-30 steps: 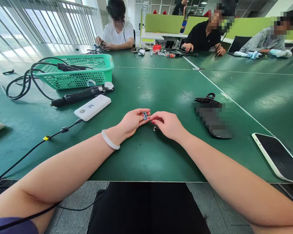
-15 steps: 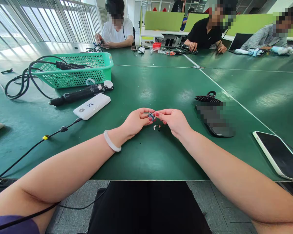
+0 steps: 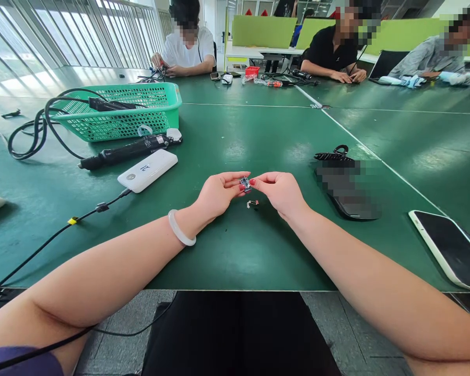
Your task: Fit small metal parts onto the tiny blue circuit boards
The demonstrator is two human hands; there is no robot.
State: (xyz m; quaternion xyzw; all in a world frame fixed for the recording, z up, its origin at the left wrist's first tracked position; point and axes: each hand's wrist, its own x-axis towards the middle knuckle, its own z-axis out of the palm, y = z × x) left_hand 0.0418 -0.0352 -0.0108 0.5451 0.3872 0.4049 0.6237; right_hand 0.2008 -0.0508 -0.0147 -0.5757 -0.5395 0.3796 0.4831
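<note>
Between my fingertips, just above the green table, is a small blue-grey part (image 3: 245,183) with fine detail too small to make out. My left hand (image 3: 218,194) pinches it from the left with thumb and fingers. My right hand (image 3: 280,190) is closed in a pinch at the part's right edge, and its fingertips touch it. Directly below on the table lie a few tiny pieces (image 3: 253,204), whitish and reddish, with a dark bit beside them.
To the left are a white power bank (image 3: 148,171) with a cable, a black electric screwdriver (image 3: 129,150) and a green basket (image 3: 119,117). On the right lie a hair claw clip (image 3: 337,154), a dark blurred device (image 3: 347,190) and a phone (image 3: 448,250). Several people sit opposite.
The blue-grey part has turned slightly and shifted a little to the right between my fingers. Across the table, the person in black has brought both hands together.
</note>
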